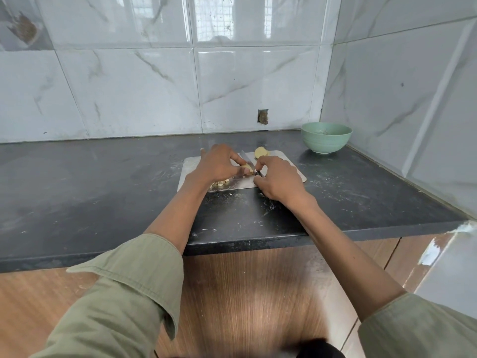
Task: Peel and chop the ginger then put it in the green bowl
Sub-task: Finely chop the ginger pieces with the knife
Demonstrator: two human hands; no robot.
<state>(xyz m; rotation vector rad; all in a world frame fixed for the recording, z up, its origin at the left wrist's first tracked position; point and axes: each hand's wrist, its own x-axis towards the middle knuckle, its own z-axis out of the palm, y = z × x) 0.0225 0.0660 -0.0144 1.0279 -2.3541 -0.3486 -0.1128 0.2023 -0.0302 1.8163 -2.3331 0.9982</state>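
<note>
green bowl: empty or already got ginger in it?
Not empty, contents unclear. The green bowl stands upright by the corner with small pale bits inside; too small to identify. Chopped pieces lie on the cutting board.

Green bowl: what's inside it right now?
The green bowl shows a few small pale bits near its far inner wall; its near rim hides the bottom, so the amount is unclear.

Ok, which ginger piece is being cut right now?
The ginger piece pinched by the left hand against the knife; the other chunk lies untouched at the board's far edge.
</note>
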